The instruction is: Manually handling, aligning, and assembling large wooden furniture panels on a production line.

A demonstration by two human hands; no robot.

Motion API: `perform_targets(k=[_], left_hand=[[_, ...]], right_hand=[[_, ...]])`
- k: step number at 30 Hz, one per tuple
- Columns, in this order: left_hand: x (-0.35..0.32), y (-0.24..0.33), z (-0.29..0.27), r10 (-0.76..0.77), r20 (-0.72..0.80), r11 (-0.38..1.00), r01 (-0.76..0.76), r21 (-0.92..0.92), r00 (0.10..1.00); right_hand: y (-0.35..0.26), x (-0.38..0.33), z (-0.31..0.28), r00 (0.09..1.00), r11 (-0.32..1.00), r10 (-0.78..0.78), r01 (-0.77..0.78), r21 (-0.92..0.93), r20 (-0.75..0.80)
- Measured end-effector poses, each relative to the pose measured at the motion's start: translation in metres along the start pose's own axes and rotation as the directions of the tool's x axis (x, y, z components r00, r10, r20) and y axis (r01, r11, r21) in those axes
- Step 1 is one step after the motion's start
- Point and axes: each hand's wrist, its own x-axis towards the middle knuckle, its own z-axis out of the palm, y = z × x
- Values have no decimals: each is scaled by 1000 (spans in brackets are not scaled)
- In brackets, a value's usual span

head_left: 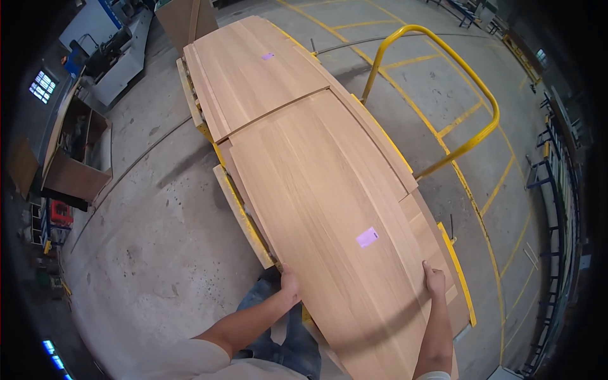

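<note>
A long light-brown wooden panel [316, 183] with a purple label [367, 237] lies before me on a stack of similar boards. My left hand [290, 285] is closed on its left long edge, with the fingers partly hidden at the side. Across the panel, my right hand [434, 278] grips the right long edge, its thumb pointing away from me and its fingers curled over the side. Beyond the near panel's far end lies another wooden panel [253, 76], also bearing a small purple label [268, 56]. Narrower boards [421, 221] show beneath on the right.
The boards rest on a yellow-edged cart [457, 272] with a tall curved yellow handle [494, 114] at the right. A wooden cabinet [79, 164] and a machine [120, 63] stand to the left. Yellow lines mark the concrete floor; metal racks [551, 183] line the far right.
</note>
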Motion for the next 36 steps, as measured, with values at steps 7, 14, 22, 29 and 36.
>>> perform_targets(k=[7,14,22,29,36], left_hand=[[51,-13,14,104,-249,995,-98,36,963],[-41,-8,-7,502,-2,535,-308,787,865],[-23,-12,20,-20,666,-444,-603,663,746],[5,-27,4,-39,717,-731,-509,454,696],[-1,64,-53,38,412,-641,-294,709,910]], right_hand=[[-5,79,29,994,997,-77,75,24,76],[-2,59,12,919,978,-189,209,21,-346],[244,-123,43,938,973,148,-194,-122,-313],[381,-249,87,561,623,770,-764,168,-303],[541,-274,69,557,681,731,-634,366,-395]])
